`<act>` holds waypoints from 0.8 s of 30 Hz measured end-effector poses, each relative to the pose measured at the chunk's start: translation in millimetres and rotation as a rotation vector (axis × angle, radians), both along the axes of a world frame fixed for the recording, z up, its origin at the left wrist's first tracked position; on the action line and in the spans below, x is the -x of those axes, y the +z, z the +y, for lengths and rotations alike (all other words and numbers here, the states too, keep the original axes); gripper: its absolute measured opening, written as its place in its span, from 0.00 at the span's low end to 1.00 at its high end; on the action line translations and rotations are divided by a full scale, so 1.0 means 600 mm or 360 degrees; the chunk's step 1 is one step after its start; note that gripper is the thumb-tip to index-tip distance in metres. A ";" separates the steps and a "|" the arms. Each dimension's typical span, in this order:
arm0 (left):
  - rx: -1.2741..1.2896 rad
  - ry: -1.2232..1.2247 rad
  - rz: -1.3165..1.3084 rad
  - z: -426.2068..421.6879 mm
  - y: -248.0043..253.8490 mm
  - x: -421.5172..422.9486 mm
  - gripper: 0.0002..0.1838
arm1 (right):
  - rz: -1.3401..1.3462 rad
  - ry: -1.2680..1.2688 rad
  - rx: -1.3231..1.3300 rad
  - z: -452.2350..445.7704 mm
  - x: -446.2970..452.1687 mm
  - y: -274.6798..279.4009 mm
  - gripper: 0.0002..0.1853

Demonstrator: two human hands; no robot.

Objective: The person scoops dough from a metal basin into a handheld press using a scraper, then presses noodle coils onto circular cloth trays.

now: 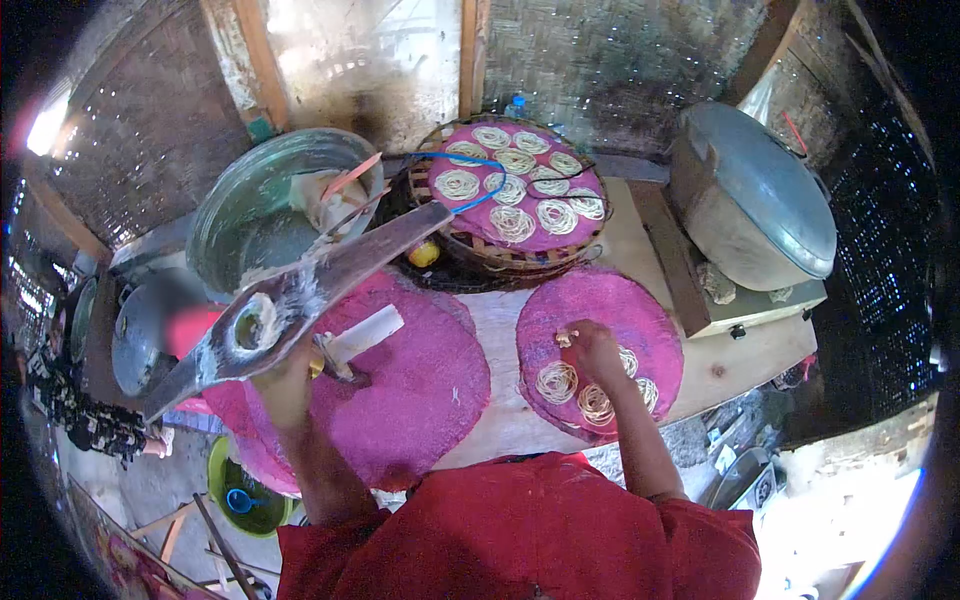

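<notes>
My left hand (284, 388) is closed at the underside of a worn wooden plank with a round hole (300, 290); the plank hides part of the fingers. Below the plank a white tube-like piece (366, 334) sticks out over a large pink mat (430, 420). My right hand (597, 352) reaches over a smaller round pink mat (640, 305) with its fingers closed. Small pale noodle strands (567, 338) show at its fingertips. Several coiled noodle nests, one a pale coil (556, 382) and one a browner coil (596, 404), lie around that hand.
Behind, a round woven tray (470, 250) bears several noodle nests on pink cloth. A large metal basin (215, 215) stands back left, a lidded pot (745, 200) on a stove (745, 308) at right. A green tub (225, 480) with a blue dipper (240, 500) is low left.
</notes>
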State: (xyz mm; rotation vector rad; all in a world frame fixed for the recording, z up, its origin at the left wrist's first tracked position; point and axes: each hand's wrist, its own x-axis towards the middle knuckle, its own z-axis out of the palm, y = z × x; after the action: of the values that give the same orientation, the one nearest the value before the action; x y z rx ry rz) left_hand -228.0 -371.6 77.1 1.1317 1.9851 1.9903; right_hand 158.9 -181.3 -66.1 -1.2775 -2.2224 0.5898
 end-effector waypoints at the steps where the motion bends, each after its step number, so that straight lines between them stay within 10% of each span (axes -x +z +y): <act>1: 0.0011 0.0024 -0.0001 -0.003 -0.007 0.005 0.21 | -0.0198 0.0161 -0.0042 -0.003 0.006 0.006 0.11; 9: 0.0005 0.0090 0.0055 -0.012 0.000 0.004 0.17 | 0.0521 0.0522 0.0653 -0.077 0.150 0.061 0.13; 12: -0.0002 0.0024 -0.0044 -0.009 -0.012 0.007 0.18 | 0.0376 0.0648 0.0848 -0.105 0.209 0.007 0.14; 19: 0.0485 -0.0038 0.0203 -0.031 -0.044 0.020 0.17 | -0.0099 0.1057 -0.0176 -0.163 0.249 0.022 0.14; 24: 0.0658 0.0079 0.0500 -0.059 -0.032 -0.012 0.18 | -0.0066 0.1315 0.0588 -0.075 0.243 0.046 0.20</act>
State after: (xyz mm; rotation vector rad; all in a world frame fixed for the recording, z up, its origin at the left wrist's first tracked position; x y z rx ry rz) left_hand -220.5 -407.0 57.9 1.3549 2.4432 1.3818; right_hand 12.9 -226.6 -38.3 -0.4458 -2.7229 1.3247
